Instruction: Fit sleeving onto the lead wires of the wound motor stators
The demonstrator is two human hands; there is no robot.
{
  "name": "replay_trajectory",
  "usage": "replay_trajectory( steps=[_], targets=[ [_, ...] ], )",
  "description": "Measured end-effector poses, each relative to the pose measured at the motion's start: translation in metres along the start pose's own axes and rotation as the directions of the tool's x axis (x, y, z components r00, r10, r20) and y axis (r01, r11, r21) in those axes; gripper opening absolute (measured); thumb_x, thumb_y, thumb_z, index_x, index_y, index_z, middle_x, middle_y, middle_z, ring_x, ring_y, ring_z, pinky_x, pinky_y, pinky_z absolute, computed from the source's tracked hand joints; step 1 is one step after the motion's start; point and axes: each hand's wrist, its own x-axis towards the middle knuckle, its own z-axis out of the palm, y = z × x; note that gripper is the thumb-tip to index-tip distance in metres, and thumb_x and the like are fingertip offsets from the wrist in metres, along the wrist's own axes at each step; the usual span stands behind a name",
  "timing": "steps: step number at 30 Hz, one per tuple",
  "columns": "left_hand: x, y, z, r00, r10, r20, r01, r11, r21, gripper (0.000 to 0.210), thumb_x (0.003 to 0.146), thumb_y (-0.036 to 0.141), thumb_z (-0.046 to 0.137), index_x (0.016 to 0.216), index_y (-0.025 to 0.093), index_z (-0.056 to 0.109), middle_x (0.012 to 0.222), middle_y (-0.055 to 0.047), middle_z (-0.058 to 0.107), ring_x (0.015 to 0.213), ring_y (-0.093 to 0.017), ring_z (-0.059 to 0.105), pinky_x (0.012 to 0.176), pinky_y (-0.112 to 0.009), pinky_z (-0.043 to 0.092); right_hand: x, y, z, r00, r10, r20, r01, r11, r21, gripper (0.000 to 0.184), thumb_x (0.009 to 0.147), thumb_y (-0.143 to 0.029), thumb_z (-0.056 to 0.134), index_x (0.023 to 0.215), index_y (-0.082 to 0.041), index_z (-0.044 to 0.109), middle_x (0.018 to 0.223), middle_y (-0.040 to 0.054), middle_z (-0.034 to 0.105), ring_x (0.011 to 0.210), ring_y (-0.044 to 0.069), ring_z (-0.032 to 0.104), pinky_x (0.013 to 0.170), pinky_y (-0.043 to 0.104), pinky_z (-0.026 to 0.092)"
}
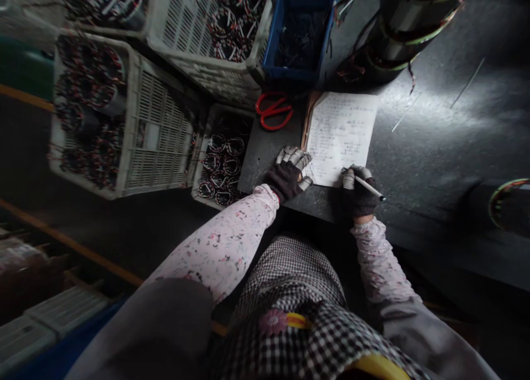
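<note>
A notebook (339, 137) lies open on the dark worktable, its page covered with handwritten lines. My right hand (359, 189), in a dark glove with wrapped fingertips, grips a white pen (370, 188) at the page's lower right edge. The pen's dark end points down and right, and its tip is hidden by my fingers. At the page's lower left edge rests my left hand (290, 173), gloved the same way, fingers stretched out and thumb apart, holding nothing. Beyond it lie red-handled scissors (274, 110), their blades hard to make out.
White plastic crates (161, 131) full of wired coils stand at the left, with a smaller coil-filled crate (199, 189) beside the table. A blue bin (269, 54) holds small dark pieces. Stacked metal cylinders (397, 43) stand at the back right; another ring-ended cylinder (492, 206) lies at far right.
</note>
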Motion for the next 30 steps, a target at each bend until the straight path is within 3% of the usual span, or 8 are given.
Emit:
replay_trajectory(
  steps=[11,25,30],
  targets=[
    [0.0002,-0.0005,0.0003,1.000,0.002,0.014,-0.002,1.000,0.005,0.079,0.107,0.047,0.063,0.179,0.018,0.050,0.189,-0.013,0.040,0.178,-0.040,0.033,0.150,-0.062,0.019,0.0010,-0.0011,-0.0005,0.999,-0.004,-0.047,0.005,1.000,0.022,0.040,0.105,-0.051,0.056,0.116,-0.020,0.078,0.109,0.0170,0.086,0.100,0.033,0.082,0.095,0.053,0.069],
    [-0.0008,-0.0014,0.0011,1.000,0.001,-0.018,-0.001,1.000,0.004,0.078,0.105,0.046,0.066,0.179,0.022,0.050,0.188,-0.012,0.043,0.177,-0.038,0.035,0.150,-0.060,0.020,0.0011,-0.0028,-0.0032,0.999,-0.021,-0.026,0.021,1.000,0.012,0.040,0.104,-0.049,0.055,0.117,-0.019,0.078,0.109,0.0167,0.086,0.100,0.033,0.084,0.095,0.053,0.070],
    [-0.0010,-0.0005,0.0011,1.000,-0.001,-0.010,0.001,1.000,-0.008,0.075,0.108,0.046,0.062,0.176,0.016,0.053,0.187,-0.015,0.045,0.177,-0.038,0.036,0.150,-0.060,0.020,0.0000,-0.0032,-0.0015,0.998,-0.036,-0.057,0.038,0.998,0.041,0.039,0.105,-0.049,0.056,0.114,-0.019,0.079,0.105,0.0168,0.086,0.097,0.032,0.084,0.092,0.050,0.071]
  ],
)
